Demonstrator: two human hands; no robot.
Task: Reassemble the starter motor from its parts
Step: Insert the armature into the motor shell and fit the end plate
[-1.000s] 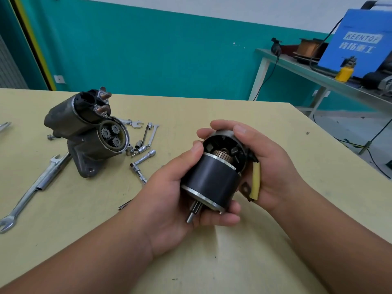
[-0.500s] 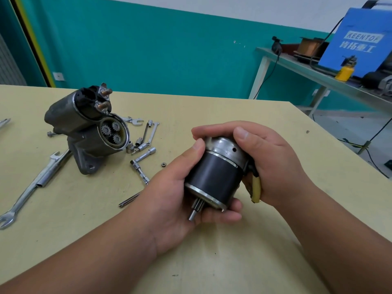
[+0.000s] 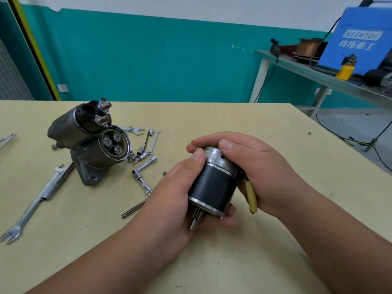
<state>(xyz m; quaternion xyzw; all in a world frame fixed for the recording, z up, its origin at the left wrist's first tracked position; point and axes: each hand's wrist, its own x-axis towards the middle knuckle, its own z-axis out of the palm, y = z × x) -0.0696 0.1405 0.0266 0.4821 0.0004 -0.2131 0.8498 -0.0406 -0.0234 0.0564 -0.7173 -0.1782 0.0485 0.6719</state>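
Fingers [image 3: 228,146] round capped motor can [image 3: 214,185]

Bare surface [image 3: 265,128] is lying open on the right and far side; leftward the gear housing [image 3: 84,158], socket bars [image 3: 141,181] and long wrench [image 3: 45,193] are crowding the way.

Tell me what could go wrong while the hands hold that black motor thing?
The right hand holds the silver end cap on the black motor body; if it sits crooked, it may jam. The yellow lead lies squeezed under that palm and could bend. If the left hand slips, the motor might drop onto its shaft.
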